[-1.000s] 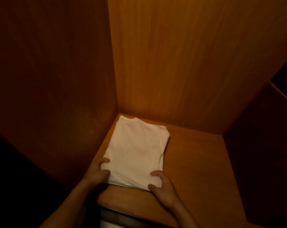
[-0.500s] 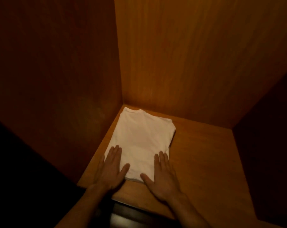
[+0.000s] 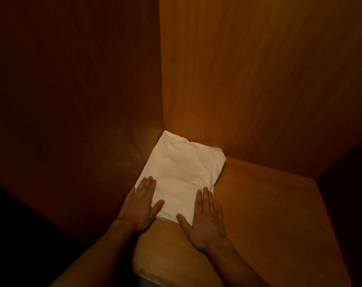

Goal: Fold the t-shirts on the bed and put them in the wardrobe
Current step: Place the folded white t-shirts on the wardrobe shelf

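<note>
Head view: folded white t-shirt, flat on wardrobe shelf, in its 11 o'clock corner, against side wall; left hand and right hand press its 6 o'clock edge, fingers straight, together, thumbs splayed; step: stowing, seemingly seated; next: lift hands without dragging cloth.

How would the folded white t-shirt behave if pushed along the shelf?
Likely floppy: the folded white t-shirt shows soft creases and layered edges, so lifted one-sided it would probably sag open. Pushed across the wooden shelf, it should slide but may bunch.
</note>
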A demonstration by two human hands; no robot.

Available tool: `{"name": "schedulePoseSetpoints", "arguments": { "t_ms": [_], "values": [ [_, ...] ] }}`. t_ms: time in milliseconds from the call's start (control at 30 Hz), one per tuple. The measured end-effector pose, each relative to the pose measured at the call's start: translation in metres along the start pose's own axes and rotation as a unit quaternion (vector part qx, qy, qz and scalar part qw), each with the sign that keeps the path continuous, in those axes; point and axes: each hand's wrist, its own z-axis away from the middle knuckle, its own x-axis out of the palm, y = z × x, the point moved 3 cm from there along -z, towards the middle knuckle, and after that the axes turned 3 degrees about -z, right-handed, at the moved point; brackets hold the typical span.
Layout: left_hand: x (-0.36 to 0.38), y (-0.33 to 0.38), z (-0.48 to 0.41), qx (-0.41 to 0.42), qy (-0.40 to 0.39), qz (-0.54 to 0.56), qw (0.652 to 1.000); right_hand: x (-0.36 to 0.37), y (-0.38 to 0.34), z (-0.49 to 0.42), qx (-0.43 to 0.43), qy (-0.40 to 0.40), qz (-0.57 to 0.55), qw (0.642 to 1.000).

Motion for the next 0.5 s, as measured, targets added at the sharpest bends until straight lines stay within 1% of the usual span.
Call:
{"name": "schedulePoseSetpoints", "arguments": {
  "t_ms": [100, 233, 300, 400, 500],
  "values": [
    [-0.001, 0.001, 0.002, 0.006, -0.01, -0.003, 1.0, -0.001, -0.002, 0.002, 0.002, -0.018, -0.02, 1.0],
    [-0.012, 0.005, 0.0, 0.007, -0.067, -0.018, 0.998, -0.021, -0.002, 0.002, 0.007, -0.083, -0.025, 0.996],
    [-0.023, 0.009, 0.0, 0.006, -0.083, -0.022, 0.996, -0.043, 0.0, 0.004, 0.008, -0.095, -0.033, 0.995],
    [-0.057, 0.016, 0.0, 0.003, -0.069, 0.003, 0.998, -0.081, 0.006, 0.008, 0.013, -0.044, -0.08, 0.996],
    [-0.11, 0.026, -0.005, 0.033, -0.035, 0.021, 0.999, -0.127, 0.006, 0.013, 0.008, 0.027, -0.117, 0.993]
  ]
}}
